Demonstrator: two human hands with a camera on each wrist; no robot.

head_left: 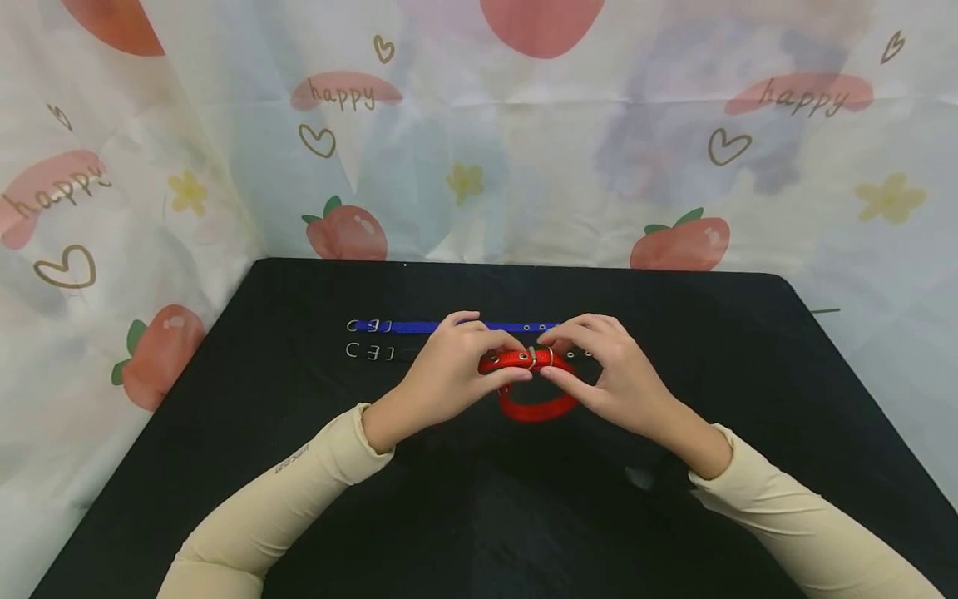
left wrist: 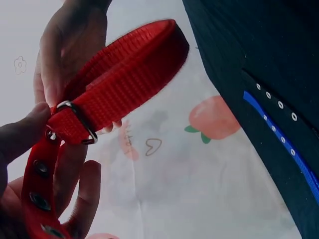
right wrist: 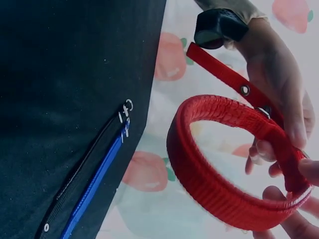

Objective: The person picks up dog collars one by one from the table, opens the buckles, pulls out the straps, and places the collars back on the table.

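Between both hands is a red collar (head_left: pixel 537 412), bent into a loop that hangs below the fingers. My left hand (head_left: pixel 449 366) pinches its strap, where metal eyelets (left wrist: pixel 40 200) show in a row. The right hand (head_left: pixel 617 374) grips the collar beside its metal buckle (head_left: pixel 533 358), thumb below and fingers above. In the left wrist view, the eyeletted strap passes by the metal fitting, and the left thumb presses close to it. The right wrist view shows the strap's free end (right wrist: pixel 214 64) sticking out past the loop.
Beyond the hands, a blue collar (head_left: pixel 415 327) and a black collar (head_left: pixel 404 353) lie straight and parallel on the black table (head_left: pixel 299 291). The hands partly cover both. A printed cloth (head_left: pixel 524 166) hangs behind the table and along its sides.
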